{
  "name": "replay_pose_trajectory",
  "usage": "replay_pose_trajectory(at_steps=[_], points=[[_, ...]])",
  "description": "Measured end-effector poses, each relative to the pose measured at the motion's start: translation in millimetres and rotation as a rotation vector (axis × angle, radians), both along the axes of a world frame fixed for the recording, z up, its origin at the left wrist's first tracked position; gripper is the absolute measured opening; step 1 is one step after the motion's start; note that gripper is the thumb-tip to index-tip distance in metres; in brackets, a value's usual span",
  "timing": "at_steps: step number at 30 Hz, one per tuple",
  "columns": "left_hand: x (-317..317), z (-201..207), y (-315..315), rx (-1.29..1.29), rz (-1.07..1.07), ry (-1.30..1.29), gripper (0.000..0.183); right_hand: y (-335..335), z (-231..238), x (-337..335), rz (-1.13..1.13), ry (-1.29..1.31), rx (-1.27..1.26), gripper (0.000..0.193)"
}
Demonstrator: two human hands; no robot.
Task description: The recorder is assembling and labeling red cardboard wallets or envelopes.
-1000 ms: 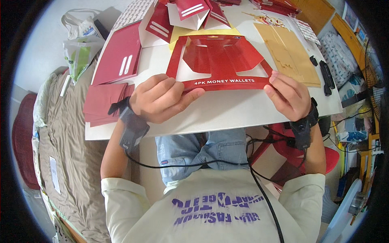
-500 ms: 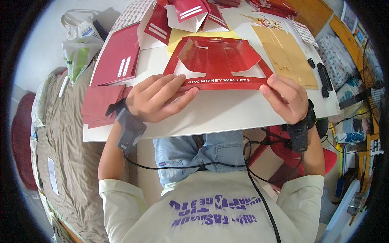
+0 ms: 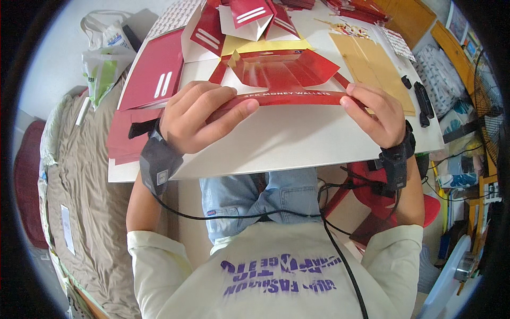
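Both of my hands hold a red cardboard packaging sleeve (image 3: pixel 303 100) by its near strip. My left hand (image 3: pixel 196 114) is closed on the left end, fingers over the top and thumb along the near edge. At the right end, my right hand (image 3: pixel 380 114) pinches the corner between thumb and fingers. The near strip is lifted and tilted, casting a shadow on the white table (image 3: pixel 265 146). Two folded flaps stand up around the sleeve's middle cut-out, and its far edge rests by a yellow sheet (image 3: pixel 289 44).
Dark red folded wallets (image 3: pixel 156 72) and flat red cards (image 3: pixel 127 130) lie at the left. More wallets (image 3: pixel 249 13) stand at the back. To the right are a tan cardboard piece (image 3: pixel 374 74) and black straps (image 3: pixel 423 101). A black cable (image 3: pixel 239 217) runs from my left wrist.
The sleeve's near strip has risen and tipped away from me, with both hands moving slightly up and forward. Its flaps now look flatter. Both hands keep their hold.
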State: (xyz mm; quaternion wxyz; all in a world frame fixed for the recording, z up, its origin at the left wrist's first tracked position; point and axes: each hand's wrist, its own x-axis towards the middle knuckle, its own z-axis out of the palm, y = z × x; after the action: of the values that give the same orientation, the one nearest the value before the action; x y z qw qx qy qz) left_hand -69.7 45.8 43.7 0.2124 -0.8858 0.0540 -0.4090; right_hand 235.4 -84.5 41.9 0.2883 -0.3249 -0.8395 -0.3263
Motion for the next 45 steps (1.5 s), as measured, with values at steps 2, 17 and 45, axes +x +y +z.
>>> replay_pose_trajectory(at_steps=[2, 17, 45], points=[[-0.1, 2.2, -3.5, -0.036, 0.022, -0.014, 0.044, -3.2, 5.6, -1.7, -0.017, -0.014, 0.009, 0.035], [1.3, 12.4, 4.0, 0.133, -0.012, 0.025, 0.048, -2.6, 15.6, 2.6, -0.037, -0.108, 0.027, 0.036], [-0.6, -0.7, -7.7, -0.111, -0.021, 0.061, 0.039, 4.2, -10.5, 5.2, 0.024, 0.216, -0.013, 0.023]])
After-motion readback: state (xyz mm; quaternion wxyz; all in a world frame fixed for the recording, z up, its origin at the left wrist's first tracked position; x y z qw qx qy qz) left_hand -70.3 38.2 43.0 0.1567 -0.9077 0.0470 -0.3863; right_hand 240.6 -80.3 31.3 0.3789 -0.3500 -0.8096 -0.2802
